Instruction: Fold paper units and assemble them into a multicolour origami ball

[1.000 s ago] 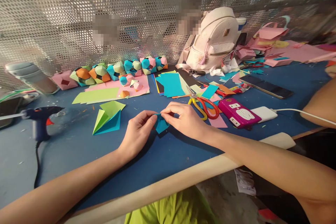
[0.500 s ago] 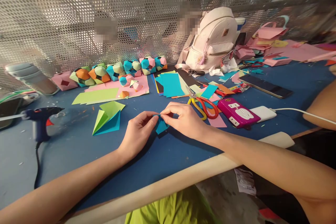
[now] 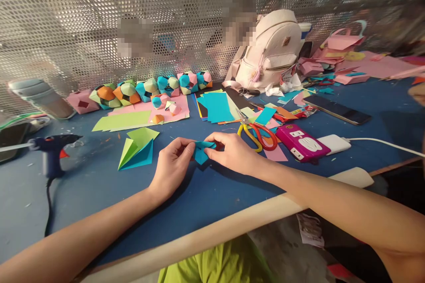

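Note:
A small piece of folded blue paper (image 3: 201,154) is held between my two hands just above the blue table (image 3: 212,203). My left hand (image 3: 174,163) pinches its left edge between thumb and fingers. On its right side, my right hand (image 3: 230,152) grips it, with thumb and index finger near the upper right corner. Left of my hands lie folded green and blue paper pieces (image 3: 137,152), standing partly open. Scissors with red and yellow handles (image 3: 262,137) rest just beyond my right hand.
Several folded paper balls (image 3: 146,90) line the back beside a pink backpack (image 3: 270,53). A glue gun (image 3: 53,150) stands at the left near a cup (image 3: 41,97). Stacked blue sheets (image 3: 217,107), a purple power adapter (image 3: 303,142) and a phone (image 3: 338,109) lie to the right.
My hands have spread slightly apart, and more of the blue paper shows between them. Its folded upper edge is now visible. The person's arm at the right edge has mostly left view.

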The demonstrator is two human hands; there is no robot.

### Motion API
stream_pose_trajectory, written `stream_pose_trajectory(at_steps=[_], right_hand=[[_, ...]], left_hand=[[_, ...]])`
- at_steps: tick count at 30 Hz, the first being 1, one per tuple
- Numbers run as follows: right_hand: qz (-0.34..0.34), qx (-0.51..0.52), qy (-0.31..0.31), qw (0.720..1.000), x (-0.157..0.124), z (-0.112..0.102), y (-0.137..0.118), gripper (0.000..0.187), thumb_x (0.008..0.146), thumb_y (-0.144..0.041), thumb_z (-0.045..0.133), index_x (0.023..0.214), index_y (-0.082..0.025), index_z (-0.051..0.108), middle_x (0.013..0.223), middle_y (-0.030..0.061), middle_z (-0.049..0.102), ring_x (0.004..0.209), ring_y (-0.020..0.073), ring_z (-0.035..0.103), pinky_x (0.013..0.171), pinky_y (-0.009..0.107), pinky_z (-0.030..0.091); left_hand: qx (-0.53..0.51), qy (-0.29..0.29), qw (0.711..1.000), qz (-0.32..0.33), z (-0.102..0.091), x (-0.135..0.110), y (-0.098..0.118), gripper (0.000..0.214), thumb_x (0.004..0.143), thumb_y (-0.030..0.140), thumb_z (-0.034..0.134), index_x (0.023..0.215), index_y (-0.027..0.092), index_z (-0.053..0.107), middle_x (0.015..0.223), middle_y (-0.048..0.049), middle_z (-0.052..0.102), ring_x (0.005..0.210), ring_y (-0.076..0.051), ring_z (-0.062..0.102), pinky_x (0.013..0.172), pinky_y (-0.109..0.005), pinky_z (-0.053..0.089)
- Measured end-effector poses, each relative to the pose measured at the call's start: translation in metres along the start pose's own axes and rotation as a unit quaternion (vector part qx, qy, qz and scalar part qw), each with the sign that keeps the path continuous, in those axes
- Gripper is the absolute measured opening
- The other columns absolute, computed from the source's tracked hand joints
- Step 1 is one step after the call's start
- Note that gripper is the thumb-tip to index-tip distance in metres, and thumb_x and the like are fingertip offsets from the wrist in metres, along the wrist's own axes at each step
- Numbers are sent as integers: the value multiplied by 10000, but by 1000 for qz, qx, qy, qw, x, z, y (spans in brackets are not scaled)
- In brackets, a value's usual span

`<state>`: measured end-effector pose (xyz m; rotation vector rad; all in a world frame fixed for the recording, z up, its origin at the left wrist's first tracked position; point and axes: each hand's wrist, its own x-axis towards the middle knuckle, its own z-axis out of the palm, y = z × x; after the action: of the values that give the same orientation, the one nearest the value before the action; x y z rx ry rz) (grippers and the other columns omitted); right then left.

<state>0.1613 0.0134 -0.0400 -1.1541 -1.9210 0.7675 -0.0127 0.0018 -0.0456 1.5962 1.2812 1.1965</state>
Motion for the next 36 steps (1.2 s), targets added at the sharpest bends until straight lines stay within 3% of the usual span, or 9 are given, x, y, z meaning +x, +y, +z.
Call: stream_pose_trajectory(at_steps=[7, 11, 16, 21, 24, 28, 36], right_hand=[[-16, -35, 18, 999, 1, 1, 5, 57, 757, -124, 609, 781, -163, 642, 695, -13, 617, 618, 97, 504, 578, 209, 383], [-80, -73, 21, 994, 0, 1, 6, 75, 755, -91, 602, 757, -163, 624, 714, -4, 615, 635, 102, 507, 600, 214, 383], [-148, -106, 28, 983, 0, 3, 10, 132, 747, -43, 561, 756, -164, 612, 721, 8, 601, 653, 115, 514, 623, 230, 385], [-99, -56, 37, 993, 0, 2, 6, 61, 807, -192, 577, 859, -171, 600, 699, 0, 588, 628, 118, 512, 607, 235, 399], [-63, -37, 27, 997, -1, 1, 3, 100, 825, -260, 557, 777, -173, 562, 650, -16, 552, 600, 110, 487, 578, 232, 376], [-22, -53, 11, 998, 0, 2, 4, 198, 828, -221, 534, 637, -177, 504, 559, -38, 500, 536, 91, 437, 530, 227, 323], [-23, -71, 43, 996, 1, 2, 6, 153, 797, -132, 565, 650, -164, 590, 536, -28, 566, 505, 87, 490, 521, 214, 338]], left_hand=[[-11, -42, 999, -20, 0, 1, -2, 156, 796, 305, 564, 785, 168, 637, 736, -3, 649, 701, -150, 606, 682, -274, 506], [13, -61, 998, -19, 0, 0, -1, 164, 780, 302, 579, 846, 168, 645, 781, -9, 660, 703, -152, 607, 662, -267, 501], [44, -85, 995, -2, 1, -1, -1, 300, 796, 420, 607, 944, 175, 696, 835, -27, 700, 718, -161, 621, 677, -267, 503], [11, -51, 999, -14, 2, 3, -3, 279, 784, 425, 628, 836, 165, 718, 743, -19, 680, 693, -163, 618, 674, -271, 524], [-42, -27, 998, -36, 2, 4, -2, 260, 757, 411, 663, 797, 157, 703, 735, -11, 671, 700, -154, 619, 683, -268, 535], [-92, -23, 994, -62, 3, 5, -2, 249, 732, 395, 694, 763, 149, 680, 730, -3, 659, 706, -146, 624, 706, -277, 547], [-102, -53, 990, -77, 6, 3, -5, 238, 715, 379, 708, 756, 151, 653, 740, 14, 644, 722, -145, 627, 782, -333, 571]])
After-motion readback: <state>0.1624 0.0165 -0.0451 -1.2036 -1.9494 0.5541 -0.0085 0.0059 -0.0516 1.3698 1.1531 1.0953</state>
